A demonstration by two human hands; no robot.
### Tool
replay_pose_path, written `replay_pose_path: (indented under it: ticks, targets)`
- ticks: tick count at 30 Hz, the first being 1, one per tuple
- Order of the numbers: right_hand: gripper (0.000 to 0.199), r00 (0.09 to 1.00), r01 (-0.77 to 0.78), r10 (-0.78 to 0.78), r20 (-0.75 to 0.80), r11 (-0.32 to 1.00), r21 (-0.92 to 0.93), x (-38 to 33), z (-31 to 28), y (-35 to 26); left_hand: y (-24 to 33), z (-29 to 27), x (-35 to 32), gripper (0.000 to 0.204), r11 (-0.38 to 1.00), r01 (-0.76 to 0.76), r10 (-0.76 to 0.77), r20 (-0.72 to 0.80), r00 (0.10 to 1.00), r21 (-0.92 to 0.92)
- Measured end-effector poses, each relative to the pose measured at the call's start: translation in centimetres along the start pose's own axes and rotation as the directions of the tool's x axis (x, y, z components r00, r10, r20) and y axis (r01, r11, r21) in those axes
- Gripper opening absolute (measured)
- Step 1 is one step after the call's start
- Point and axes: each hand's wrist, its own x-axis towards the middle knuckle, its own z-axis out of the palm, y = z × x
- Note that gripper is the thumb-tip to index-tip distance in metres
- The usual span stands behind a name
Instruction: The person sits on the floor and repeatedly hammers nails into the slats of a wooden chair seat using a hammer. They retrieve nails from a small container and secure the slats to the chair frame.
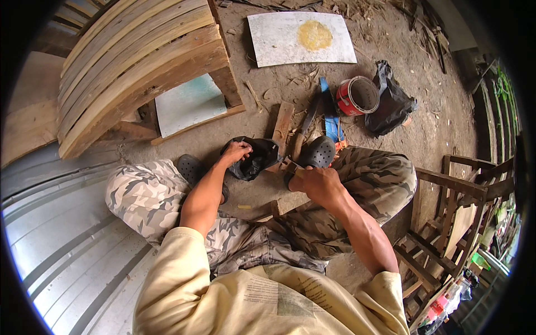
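My left hand (240,152) is at the mouth of a black plastic bag (258,163) between my feet. Its fingers are drawn together; whatever they pinch is too small to make out. My right hand (319,182) is wrapped round the handle of a hammer (290,164), whose head points toward the bag. Beyond the bag lies a short wooden block (283,120). Beside that block is a large knife (308,120) with a wooden handle. A blue strip-like tool (330,114), perhaps a handsaw, lies by my right clog (319,152).
A curved slatted wooden piece (139,61) stands at the far left. Farther off are a white board (273,42) with a yellow stain, a red can (347,99) and another black bag (385,106). Wooden frames (441,245) stand at right, corrugated metal sheet (72,245) at left.
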Motion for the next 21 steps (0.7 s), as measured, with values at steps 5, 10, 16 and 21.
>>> replay_pose_path:
  ticks: [5,10,16,21]
  targets:
    - [0.023,0.993,-0.016,0.017,0.12,1.0,-0.012,0.4,-0.4,-0.2,-0.4,-0.3,-1.3,0.015,0.982,-0.003,0.014,0.057,0.998,-0.191]
    - [0.019,0.998,-0.005,0.009,-0.056,0.997,0.076,0.4,1.8,0.2,1.2,0.6,-3.0,0.025,0.947,-0.095,0.119,0.061,0.991,-0.305]
    - [0.017,0.996,0.04,-0.035,-0.077,0.997,0.065,0.2,-1.2,-1.4,8.5,1.5,-7.4,0.026,0.952,-0.246,0.243,-0.041,0.969,-0.182]
    - [0.032,0.998,0.048,-0.034,-0.06,0.967,0.249,0.2,-5.5,-2.4,17.0,-0.2,-15.3,0.026,0.883,-0.448,0.469,-0.217,0.856,0.14]
